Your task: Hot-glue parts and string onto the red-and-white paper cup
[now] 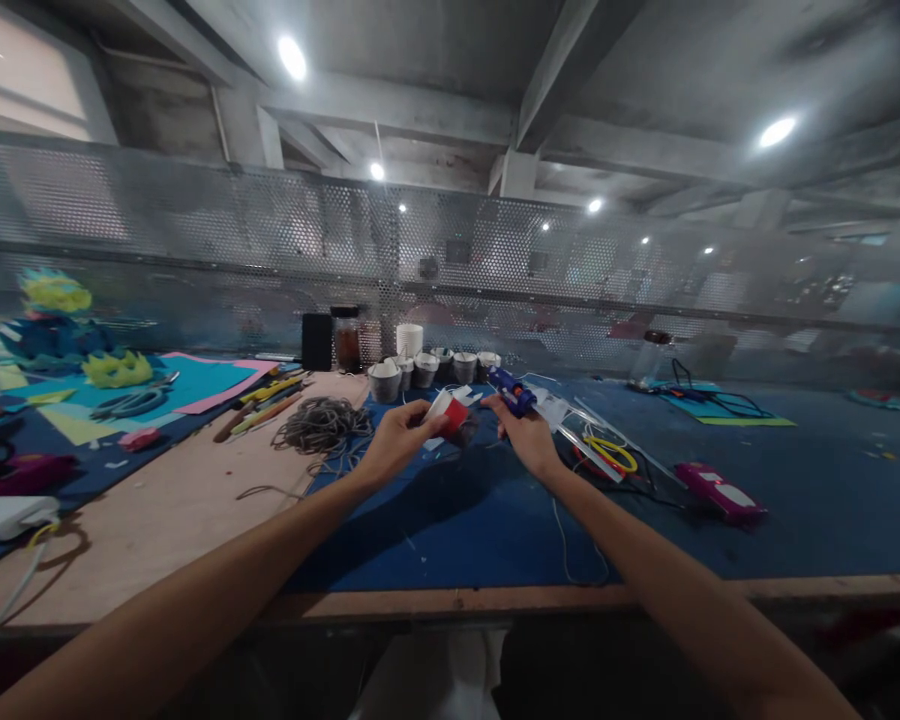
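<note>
My left hand (pixel 403 440) is closed on a small paper cup (pixel 456 414), white and red with a dark grey part at its far end. The cup is tipped on its side above the blue table mat (pixel 420 540). Fingers wrapped round it, my right hand (pixel 526 432) grips a blue glue gun (pixel 511 390) just right of the cup. A gap separates gun and cup. Behind both hands stand several small cups (pixel 424 370) with grey sides. A loose coil of grey cord (pixel 321 425) lies left of my left hand.
Wooden-handled tools (pixel 262 405), scissors (pixel 139 398) and coloured sheets (pixel 210 382) lie to the left. Right are yellow cable (pixel 611 452), clear sticks (pixel 589 450) and a purple power strip (pixel 720 492). A jar (pixel 347 340) and a perforated metal screen (pixel 465 250) stand behind.
</note>
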{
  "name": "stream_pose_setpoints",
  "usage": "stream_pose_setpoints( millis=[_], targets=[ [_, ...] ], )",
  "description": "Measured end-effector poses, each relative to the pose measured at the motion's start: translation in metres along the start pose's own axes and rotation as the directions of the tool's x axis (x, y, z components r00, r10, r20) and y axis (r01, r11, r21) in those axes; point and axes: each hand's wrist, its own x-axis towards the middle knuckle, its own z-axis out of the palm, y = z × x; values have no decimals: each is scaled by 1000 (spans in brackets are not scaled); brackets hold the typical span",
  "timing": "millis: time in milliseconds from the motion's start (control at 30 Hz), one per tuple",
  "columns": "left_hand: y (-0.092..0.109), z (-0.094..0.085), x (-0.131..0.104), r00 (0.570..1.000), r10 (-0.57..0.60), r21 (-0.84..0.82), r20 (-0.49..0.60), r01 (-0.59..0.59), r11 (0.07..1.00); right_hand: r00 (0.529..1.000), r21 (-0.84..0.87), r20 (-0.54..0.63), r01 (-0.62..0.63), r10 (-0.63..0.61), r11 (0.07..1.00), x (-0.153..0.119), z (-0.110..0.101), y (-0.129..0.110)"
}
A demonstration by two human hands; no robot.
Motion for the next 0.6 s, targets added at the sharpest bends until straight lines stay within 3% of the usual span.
stream_pose_setpoints(
  millis=[167, 400, 600],
  targets=[
    [-5, -3, 6, 995, -93, -170, -38, 85, 982, 991, 221, -31, -124, 134, 967, 7, 3, 13],
    [-7, -7, 8, 983, -171, -346, -70, 137, 928, 986, 277, -134, -61, 101, 959, 13, 0, 13],
    [-3, -6, 7, 965, -248, -427, -86, 189, 884, 995, 377, -17, -81, 94, 923, 8, 2, 7]
  ],
)
